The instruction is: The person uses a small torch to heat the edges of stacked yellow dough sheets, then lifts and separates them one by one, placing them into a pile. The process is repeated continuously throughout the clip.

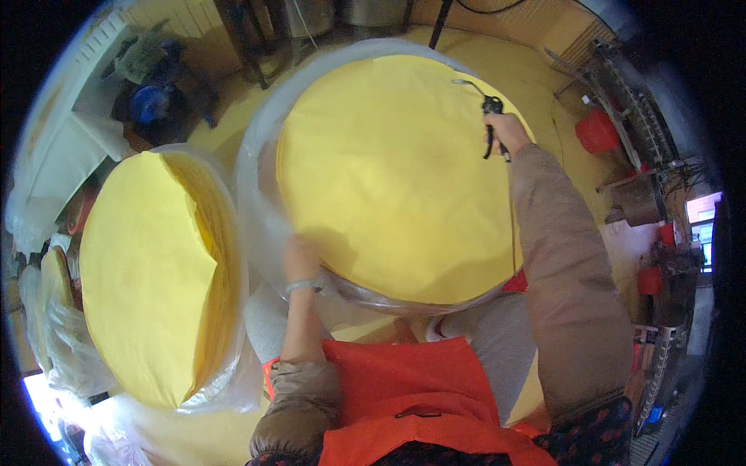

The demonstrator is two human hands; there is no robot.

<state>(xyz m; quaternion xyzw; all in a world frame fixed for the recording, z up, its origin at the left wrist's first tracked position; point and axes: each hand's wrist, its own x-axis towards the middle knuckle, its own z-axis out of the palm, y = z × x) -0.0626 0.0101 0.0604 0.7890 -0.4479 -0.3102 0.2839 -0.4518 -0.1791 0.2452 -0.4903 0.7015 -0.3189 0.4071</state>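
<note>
A stack of round yellow sheets (402, 175), wrapped round its side by clear plastic film (262, 122), stands in front of my knees. My right hand (506, 133) grips a black air blow gun (493, 106) over the far right part of the top sheet, its bent metal nozzle pointing left. At the near left edge of the stack is my left hand (302, 259), blurred, beside the sheet rim and the film; its fingers are not clear. A thin hose or cord hangs below the blow gun along the right rim.
A second stack of yellow sheets (145, 268) in plastic stands at the left. Behind it are a blue container (149, 103) and a covered surface. Red buckets (595, 131) and machinery (653, 128) line the right side. A dark pole (441, 23) rises behind the main stack.
</note>
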